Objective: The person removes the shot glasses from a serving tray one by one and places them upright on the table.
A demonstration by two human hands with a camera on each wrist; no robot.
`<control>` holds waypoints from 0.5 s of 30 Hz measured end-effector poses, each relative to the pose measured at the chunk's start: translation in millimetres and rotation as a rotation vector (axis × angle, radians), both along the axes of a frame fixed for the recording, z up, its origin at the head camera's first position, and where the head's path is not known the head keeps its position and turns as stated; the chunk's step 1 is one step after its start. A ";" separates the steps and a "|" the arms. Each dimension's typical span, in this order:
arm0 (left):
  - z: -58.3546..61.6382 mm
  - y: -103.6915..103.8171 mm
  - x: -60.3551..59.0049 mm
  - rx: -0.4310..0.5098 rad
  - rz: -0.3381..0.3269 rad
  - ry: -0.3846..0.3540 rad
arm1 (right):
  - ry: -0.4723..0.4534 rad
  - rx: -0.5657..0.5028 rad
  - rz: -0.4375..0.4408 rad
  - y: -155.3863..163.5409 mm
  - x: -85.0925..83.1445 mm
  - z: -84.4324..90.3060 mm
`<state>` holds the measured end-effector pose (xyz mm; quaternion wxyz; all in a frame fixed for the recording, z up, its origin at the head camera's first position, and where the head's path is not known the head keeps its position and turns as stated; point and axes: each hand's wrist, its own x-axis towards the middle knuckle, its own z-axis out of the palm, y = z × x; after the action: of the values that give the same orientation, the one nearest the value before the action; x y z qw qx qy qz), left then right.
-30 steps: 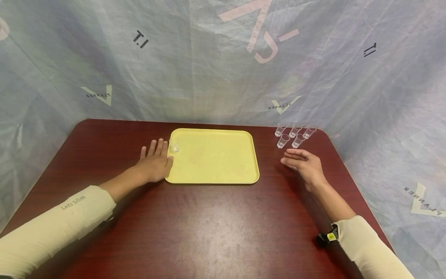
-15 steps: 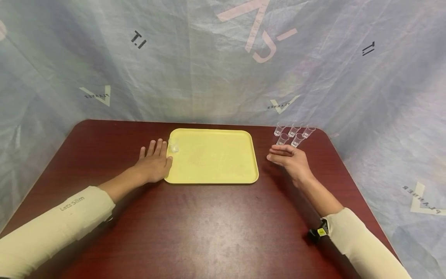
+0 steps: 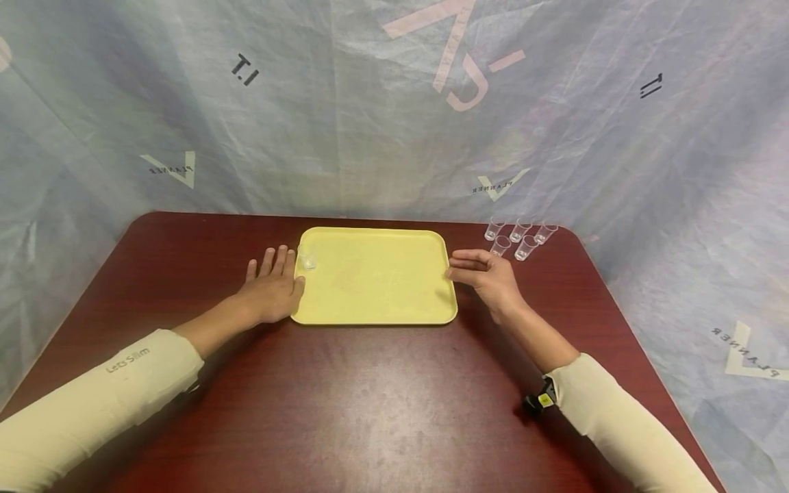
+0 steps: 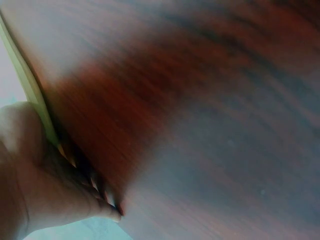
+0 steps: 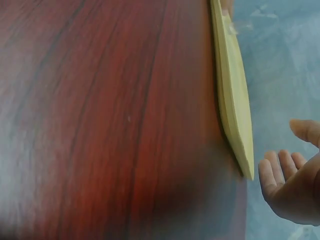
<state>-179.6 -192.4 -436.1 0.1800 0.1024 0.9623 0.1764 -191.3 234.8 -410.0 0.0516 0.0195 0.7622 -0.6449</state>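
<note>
A yellow tray (image 3: 376, 277) lies on the table, with one small clear cup (image 3: 309, 260) near its left rim. My left hand (image 3: 269, 291) rests by that rim, fingers stretched forward and thumb against the tray's edge. In the left wrist view, the thumb side of the left hand (image 4: 45, 185) touches the tray's side (image 4: 30, 85). My right hand (image 3: 490, 277) hovers at the tray's right rim, fingers gently bent. The right wrist view finds nothing between the thumb and fingers of the right hand (image 5: 295, 175), just off the tray's corner (image 5: 240, 140).
Several clear cups (image 3: 520, 231) stand in two rows at the table's back right, behind my right hand. The dark red table (image 3: 382, 404) ends at a grey printed sheet (image 3: 277, 137) hanging behind it. A small black device (image 3: 537, 402) sits at my right wrist.
My right hand has moved left, from in front of the clear cups to the tray's right rim. The left hand, the tray and the cups have stayed in place.
</note>
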 end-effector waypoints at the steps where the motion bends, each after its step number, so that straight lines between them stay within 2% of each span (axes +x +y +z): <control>1: 0.0 0.1 0.0 0.003 0.000 0.002 | -0.002 -0.003 0.003 -2.9 0.0 -0.6; 9: -0.5 0.0 -0.1 0.018 0.004 0.010 | -0.014 -0.017 0.046 -23.4 -2.1 -5.5; 15: -7.0 -4.2 -1.8 0.036 0.003 0.021 | -0.015 0.003 0.086 -42.8 -2.5 -7.6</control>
<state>-181.4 -196.5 -443.1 0.1678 0.1061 0.9609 0.1930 -193.8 192.0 -417.7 0.0847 -0.0084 0.7629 -0.6409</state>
